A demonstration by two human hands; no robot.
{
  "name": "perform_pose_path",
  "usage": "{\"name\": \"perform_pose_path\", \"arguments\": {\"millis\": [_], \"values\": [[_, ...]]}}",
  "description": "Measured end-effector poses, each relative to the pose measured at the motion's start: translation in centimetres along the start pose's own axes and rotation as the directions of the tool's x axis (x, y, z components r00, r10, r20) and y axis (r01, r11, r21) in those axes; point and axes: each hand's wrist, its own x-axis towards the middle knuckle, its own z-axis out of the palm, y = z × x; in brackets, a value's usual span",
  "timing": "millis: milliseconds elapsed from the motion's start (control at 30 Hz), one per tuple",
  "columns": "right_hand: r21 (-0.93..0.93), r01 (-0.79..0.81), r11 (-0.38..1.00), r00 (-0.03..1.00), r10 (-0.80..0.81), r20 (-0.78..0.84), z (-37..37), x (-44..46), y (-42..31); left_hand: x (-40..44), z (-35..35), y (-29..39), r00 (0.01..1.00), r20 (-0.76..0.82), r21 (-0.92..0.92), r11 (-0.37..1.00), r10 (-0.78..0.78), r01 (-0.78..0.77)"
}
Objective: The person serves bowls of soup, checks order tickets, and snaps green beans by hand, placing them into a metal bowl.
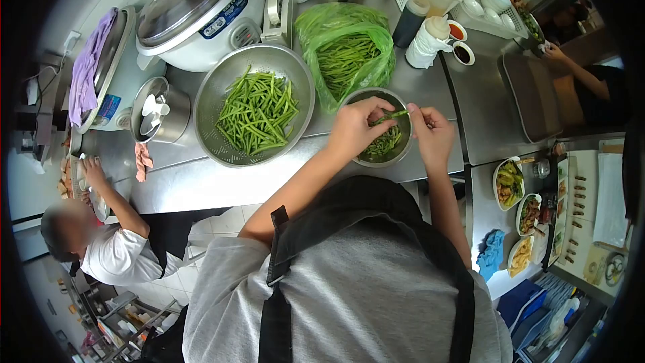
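Note:
Both my hands are over a small metal bowl [405, 150] with green bean bits [385, 144] in it. A green bean [399, 113] spans the space between my fingers. My left hand [358, 126] pinches one end of it, and my right hand [433, 134] has thumb and fingers closed on the other end. Left of the bowl stands a large perforated metal colander [207, 104] heaped with cut green beans [259, 113]. Behind the small bowl, a green plastic bag [312, 27] lies open with long whole beans [346, 60] inside.
A rice cooker [201, 20] and a metal pot [178, 124] with white utensils stand left on the steel counter [195, 181]. Sauce bottles [411, 20] and small sauce cups [463, 54] are at the back right. Co-workers [124, 249] stand left and far right. Filled food dishes [508, 185] sit at right.

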Motion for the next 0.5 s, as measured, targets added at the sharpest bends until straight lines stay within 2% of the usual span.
{"name": "perform_pose_path", "arguments": {"millis": [67,167,200,267,300,400,500], "values": [[0.006,-0.010,1.000,1.000,0.010,0.014,-0.1,0.0,-0.1,0.0,-0.4,-0.3,0.995,0.016,-0.176,0.980,-0.095,0.096],[0.025,-0.016,1.000,0.999,0.015,0.036,0.1,-0.2,-0.3,0.3,-1.2,-0.1,0.906,0.091,-0.347,0.840,-0.413,0.418],[0.020,-0.017,1.000,0.999,0.016,0.045,0.1,-0.3,-0.5,0.3,-1.4,-0.7,0.911,0.080,-0.315,0.857,-0.405,0.408],[0.016,-0.014,1.000,0.998,0.012,0.062,0.1,-0.4,-0.5,0.1,-1.7,-1.7,0.962,0.058,0.084,0.961,-0.268,0.263],[0.017,-0.008,1.000,0.997,0.007,0.071,0.2,-0.5,-0.5,0.0,-1.8,-2.0,0.978,0.069,0.282,0.944,-0.196,0.169],[0.026,0.006,1.000,0.995,-0.009,0.103,0.3,-0.5,-0.5,-0.4,-2.0,-2.1,0.988,0.125,0.507,0.862,-0.091,0.015],[0.027,0.011,1.000,0.993,-0.015,0.121,0.2,-0.5,-0.3,0.3,-2.7,0.1,0.958,0.173,0.535,0.839,-0.229,0.104]]}}
